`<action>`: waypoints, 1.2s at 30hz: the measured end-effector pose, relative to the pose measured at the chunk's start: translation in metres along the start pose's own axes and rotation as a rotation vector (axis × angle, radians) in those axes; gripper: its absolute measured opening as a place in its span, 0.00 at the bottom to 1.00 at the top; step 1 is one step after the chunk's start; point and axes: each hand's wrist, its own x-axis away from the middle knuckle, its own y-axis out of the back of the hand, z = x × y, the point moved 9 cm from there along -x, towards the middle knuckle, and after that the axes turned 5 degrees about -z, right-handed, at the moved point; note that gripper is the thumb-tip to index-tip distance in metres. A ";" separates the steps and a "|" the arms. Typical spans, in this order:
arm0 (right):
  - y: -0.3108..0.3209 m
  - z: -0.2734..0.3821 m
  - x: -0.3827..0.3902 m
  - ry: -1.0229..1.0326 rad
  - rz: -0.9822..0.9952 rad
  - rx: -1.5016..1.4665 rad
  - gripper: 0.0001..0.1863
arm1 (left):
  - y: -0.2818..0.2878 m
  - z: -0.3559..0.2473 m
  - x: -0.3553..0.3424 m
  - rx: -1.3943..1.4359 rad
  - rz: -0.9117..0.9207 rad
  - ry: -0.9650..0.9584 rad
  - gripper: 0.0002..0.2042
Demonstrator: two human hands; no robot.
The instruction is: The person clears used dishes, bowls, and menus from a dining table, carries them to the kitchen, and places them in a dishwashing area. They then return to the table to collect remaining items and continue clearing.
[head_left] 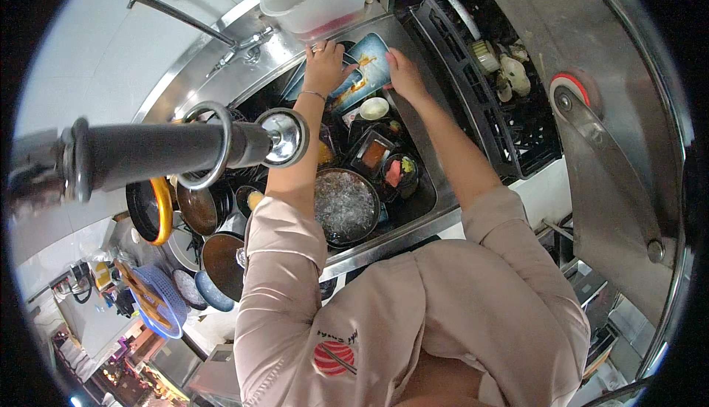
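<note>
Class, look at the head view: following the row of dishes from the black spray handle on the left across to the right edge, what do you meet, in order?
Black spray handle → brown pan → large round pan of soapy water → small black bowl with pink and green scraps → black dish rack → steel machine cover with a red-rimmed wheel.

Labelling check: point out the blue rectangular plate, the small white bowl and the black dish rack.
blue rectangular plate [375, 60], head view, bare far corner.
small white bowl [374, 108], head view, middle of bowl.
black dish rack [509, 145], head view, lattice floor.
</note>
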 end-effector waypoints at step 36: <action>-0.263 0.212 -0.009 1.575 0.265 1.110 0.12 | 0.121 -0.101 0.289 2.216 -0.692 1.332 0.16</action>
